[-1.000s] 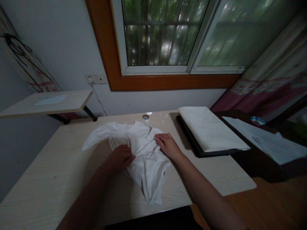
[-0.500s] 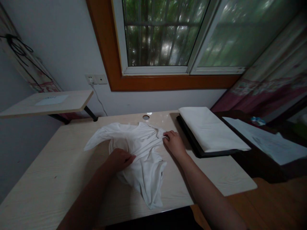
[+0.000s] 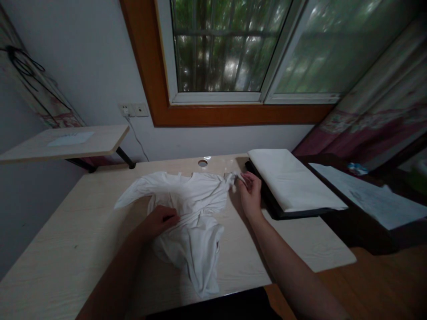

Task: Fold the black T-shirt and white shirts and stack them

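A crumpled white shirt [image 3: 203, 195] lies on the pale wooden table [image 3: 66, 249], one sleeve stretched out to the left and its lower part bunched toward the front edge. My left hand [image 3: 164, 220] is closed on the fabric at the left side of its body, the fingertips partly hidden. At the shirt's upper right, my right hand [image 3: 250, 189] pinches a twisted end of cloth, apparently a sleeve, and holds it out to the right.
Right of the shirt, a white folded cover [image 3: 293, 178] rests on a black flat object [image 3: 276, 215]. A raised shelf [image 3: 96, 142] stands at the back left. Behind the table are a wall socket with a cable [image 3: 133, 110] and a window. A round hole [image 3: 202, 163] pierces the tabletop.
My right hand has moved right and slightly up, drawing the shirt's right end outward. My left hand has shifted a little left with the fabric, and the lower cloth has slid left.
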A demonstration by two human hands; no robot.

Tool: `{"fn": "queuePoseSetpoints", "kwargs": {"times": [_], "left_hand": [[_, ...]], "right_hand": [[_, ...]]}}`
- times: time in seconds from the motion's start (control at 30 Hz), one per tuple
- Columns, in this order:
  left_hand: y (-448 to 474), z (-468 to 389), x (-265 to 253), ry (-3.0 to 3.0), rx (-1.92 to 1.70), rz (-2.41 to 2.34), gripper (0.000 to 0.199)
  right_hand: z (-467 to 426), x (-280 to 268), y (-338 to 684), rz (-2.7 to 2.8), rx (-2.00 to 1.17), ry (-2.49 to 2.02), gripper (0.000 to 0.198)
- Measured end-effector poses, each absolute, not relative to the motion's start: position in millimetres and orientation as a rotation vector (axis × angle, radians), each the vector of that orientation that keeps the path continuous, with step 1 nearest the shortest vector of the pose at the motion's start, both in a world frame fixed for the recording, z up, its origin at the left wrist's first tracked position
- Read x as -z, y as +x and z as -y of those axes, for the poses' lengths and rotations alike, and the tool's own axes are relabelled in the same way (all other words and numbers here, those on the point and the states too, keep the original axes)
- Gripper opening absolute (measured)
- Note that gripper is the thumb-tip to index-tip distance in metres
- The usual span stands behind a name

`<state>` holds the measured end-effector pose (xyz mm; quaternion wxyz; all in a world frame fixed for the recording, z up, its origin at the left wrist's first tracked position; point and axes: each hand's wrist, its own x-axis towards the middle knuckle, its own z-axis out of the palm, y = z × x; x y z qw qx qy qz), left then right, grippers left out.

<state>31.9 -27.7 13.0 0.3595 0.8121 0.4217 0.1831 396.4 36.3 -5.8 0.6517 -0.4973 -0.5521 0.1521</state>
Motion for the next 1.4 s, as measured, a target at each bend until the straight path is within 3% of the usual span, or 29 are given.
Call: {"fn": "queuePoseSetpoints", "kwargs": {"times": [0.1,0.4,0.53,0.77,1.0,1.1,1.27,1.4], "left_hand": [[33,29,-18,2.002,-0.511,-1.067,0.048],[35,32,-22,1.613,-0.466,-1.027,0.036],[34,36,-34,1.45,-0.282,-0.973,0.046],[28,44,-48,1.376,-0.093,-1.013,0.055],[22,17,-14,1.655,-0.673,-1.337,0.042],[21,9,-4,2.013,-0.865,-1.493,0.034],[18,11,-6,2.331,-0.726,-1.589,0.027],[14,15,-20,2.337,-0.454,-1.748,0.046]], "right_hand": [[-24,-4,385,1.451,-0.191,-1.106,0.016],[-11,0,360,2.252,-0.312,-0.957,0.016],[-13,0,361,2.274,-0.285,-1.076,0.01],[-22,5,378,2.137,-0.177,-1.293,0.018],[-26,10,385,2.116,-0.176,-1.328,0.007],[-25,9,384,2.124,-0.17,-1.332,0.021],[-25,13,385,2.142,-0.126,-1.35,0.031],[-27,16,387,2.128,-0.131,-1.362,0.033]]}}
